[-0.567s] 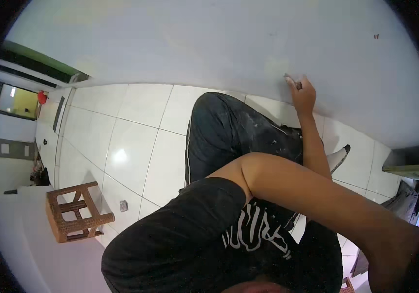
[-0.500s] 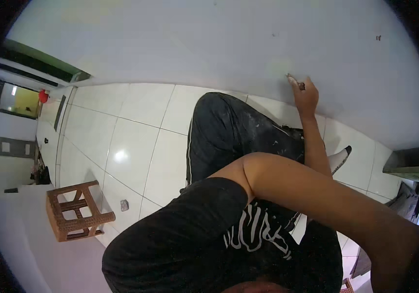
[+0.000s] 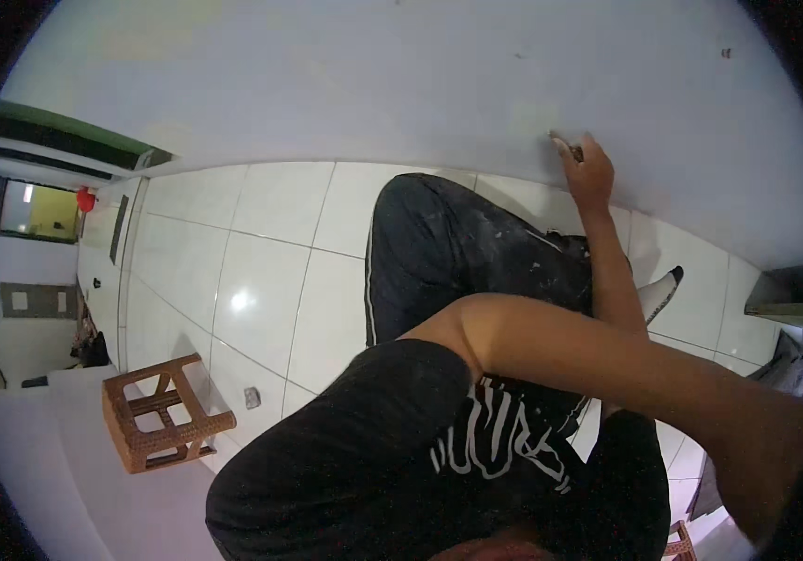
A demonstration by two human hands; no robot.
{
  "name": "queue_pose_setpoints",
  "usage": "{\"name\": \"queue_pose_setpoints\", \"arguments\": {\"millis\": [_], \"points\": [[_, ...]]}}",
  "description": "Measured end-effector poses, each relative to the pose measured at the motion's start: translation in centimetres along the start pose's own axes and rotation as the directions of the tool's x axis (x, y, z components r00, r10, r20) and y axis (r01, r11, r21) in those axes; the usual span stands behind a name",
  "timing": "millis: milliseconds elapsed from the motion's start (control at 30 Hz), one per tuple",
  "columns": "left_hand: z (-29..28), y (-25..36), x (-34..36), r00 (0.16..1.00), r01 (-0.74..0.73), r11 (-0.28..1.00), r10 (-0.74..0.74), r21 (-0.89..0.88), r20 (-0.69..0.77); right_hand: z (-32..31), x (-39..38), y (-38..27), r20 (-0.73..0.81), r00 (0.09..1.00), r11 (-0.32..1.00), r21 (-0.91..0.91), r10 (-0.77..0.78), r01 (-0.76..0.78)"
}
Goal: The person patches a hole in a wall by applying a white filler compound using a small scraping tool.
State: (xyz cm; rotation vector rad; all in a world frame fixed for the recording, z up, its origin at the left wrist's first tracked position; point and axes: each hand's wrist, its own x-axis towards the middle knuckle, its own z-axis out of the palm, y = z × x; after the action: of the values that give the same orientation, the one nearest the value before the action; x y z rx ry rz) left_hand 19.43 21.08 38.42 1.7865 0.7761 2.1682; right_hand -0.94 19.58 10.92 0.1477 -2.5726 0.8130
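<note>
My right hand (image 3: 590, 175) is at the pale grey-white wall (image 3: 345, 84), just above the floor line, fingers closed around a small dark-brown object (image 3: 576, 151). Most of that object is hidden by the fingers, so its kind cannot be told. A whitish smear shows on the finger nearest the wall, close to a faint lighter patch. My left arm (image 3: 560, 346) reaches across in front of my body to the right, its hand outside the picture. Beneath the arms are my bent leg in dark, white-specked trousers (image 3: 457, 243) and a pale sock (image 3: 659, 297).
A brown woven-look stool (image 3: 163, 416) stands at the lower left, with a small grey lump (image 3: 252, 397) on the white tiled floor (image 3: 261, 252) beside it. A shelf-like box (image 3: 785, 299) sits at the right. At far left are a doorway and a red item (image 3: 86, 199).
The view has shifted slightly, so the stool and floor appear a little further right. My right hand stays at nearly the same wall spot, its fingers slightly moved.
</note>
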Motion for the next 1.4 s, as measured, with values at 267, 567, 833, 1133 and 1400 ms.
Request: {"name": "queue_pose_setpoints", "arguments": {"millis": [267,567,833,1133,1400], "points": [[-10.8,1.0,-17.0,0.697,0.715,0.620,-0.597,0.322,-0.397,1.4,0.8,1.0,-0.132,0.958,0.967,-0.066,-0.253,0.246],[-22.8,4.3,-31.8,0.436,0.334,-0.681,-0.501,0.652,-0.747,0.6,1.6,0.5,-0.145,0.920,0.925,-0.174,-0.363,0.338],[-26.2,-0.8,-31.8,-0.010,0.497,-0.639,-0.680,0.587,-0.733,0.3,1.1,-0.2,-0.100,0.955,0.953,-0.147,-0.281,0.265],[-27.2,-1.6,-33.0,-0.141,0.619,-0.594,-0.728,0.514,-0.671,0.1,1.7,-1.6,-0.244,0.904,0.936,-0.085,-0.351,0.341],[-27.2,-1.4,-32.4,-0.123,0.633,-0.567,-0.746,0.527,-0.654,0.5,1.3,-1.4,-0.152,0.927,0.938,-0.119,-0.343,0.327]]}}
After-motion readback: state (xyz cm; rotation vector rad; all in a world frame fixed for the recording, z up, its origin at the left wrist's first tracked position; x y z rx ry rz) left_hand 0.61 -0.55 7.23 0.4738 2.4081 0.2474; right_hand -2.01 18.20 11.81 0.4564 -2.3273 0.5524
